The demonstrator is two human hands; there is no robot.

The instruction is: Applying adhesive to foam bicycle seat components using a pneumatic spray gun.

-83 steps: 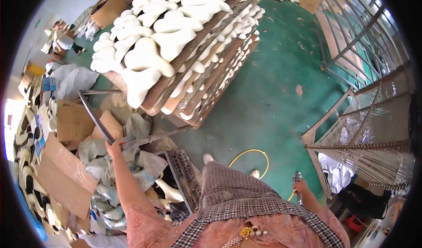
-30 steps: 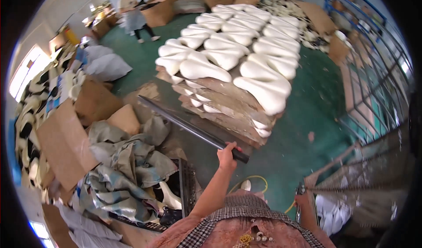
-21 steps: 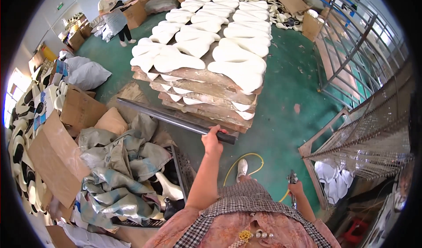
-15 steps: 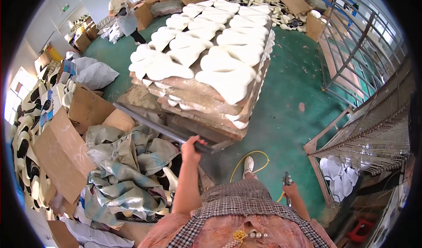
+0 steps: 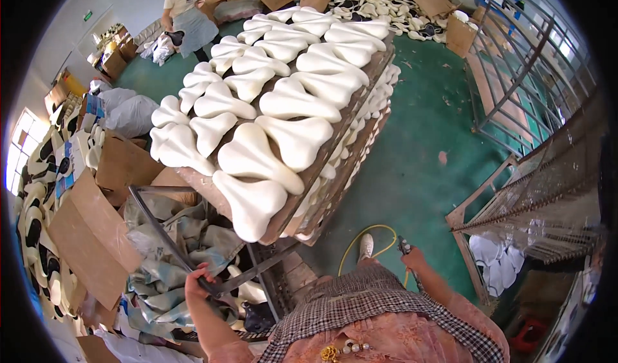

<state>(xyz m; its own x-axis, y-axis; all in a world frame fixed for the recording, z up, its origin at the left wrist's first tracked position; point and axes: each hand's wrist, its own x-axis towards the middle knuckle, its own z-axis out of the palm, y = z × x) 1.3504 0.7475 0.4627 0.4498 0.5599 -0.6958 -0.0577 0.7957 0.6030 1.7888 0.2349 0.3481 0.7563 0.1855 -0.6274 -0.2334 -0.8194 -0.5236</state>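
My left hand point(image 5: 198, 282) is closed around the dark metal handle frame point(image 5: 158, 231) of a cart, at lower left. Stacked on the cart are brown boards point(image 5: 302, 224), several layers high. Cream-white foam pads shaped like bicycle saddles point(image 5: 257, 160) cover the top board in rows, and more show between the layers. At lower right my right hand point(image 5: 415, 260) grips a small air gun point(image 5: 403, 244), apart from the stack. A yellow hose point(image 5: 346, 250) loops over the floor by my white shoe point(image 5: 366, 244). The cart's wheels are hidden.
Cardboard boxes point(image 5: 96, 215) and a crumpled woven sack point(image 5: 154, 260) crowd the left. A metal rack point(image 5: 515, 73) and a wire-strung frame point(image 5: 547, 215) stand at right. Far left, a person point(image 5: 187, 18) holds a dark saddle-shaped piece. More pads point(image 5: 380, 6) are heaped at the back.
The loaded cart has swung round and come closer, toward the left. My left hand moved left and down with the handle. My right hand with the air gun rose slightly.
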